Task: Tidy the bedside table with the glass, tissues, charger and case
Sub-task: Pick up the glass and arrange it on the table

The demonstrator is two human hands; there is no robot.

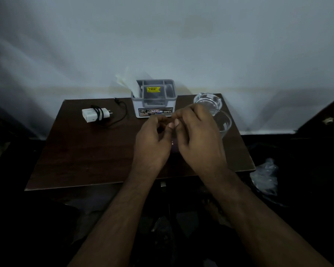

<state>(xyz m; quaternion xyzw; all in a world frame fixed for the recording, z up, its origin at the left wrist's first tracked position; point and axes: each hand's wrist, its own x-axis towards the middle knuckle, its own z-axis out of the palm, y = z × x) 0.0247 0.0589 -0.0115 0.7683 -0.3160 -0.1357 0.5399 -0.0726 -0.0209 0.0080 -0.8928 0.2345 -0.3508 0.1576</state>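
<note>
On the dark wooden bedside table [96, 151], a white charger [94, 114] wrapped in its black cable lies at the back left. A grey organiser box [154, 110] stands at the back centre with white tissues [126, 81] sticking out of its left slot. The clear glass [208, 101] sits at the back right, partly behind my right hand. My left hand [152, 141] and my right hand [199, 137] meet over the table's middle, fingers curled. Between them is a dark case [174, 146]; only a narrow strip of it shows.
A pale wall rises right behind the table. Crumpled clear plastic [265, 176] lies on the dark floor off the table's right front corner. Dark furniture edges flank both sides. The light is dim.
</note>
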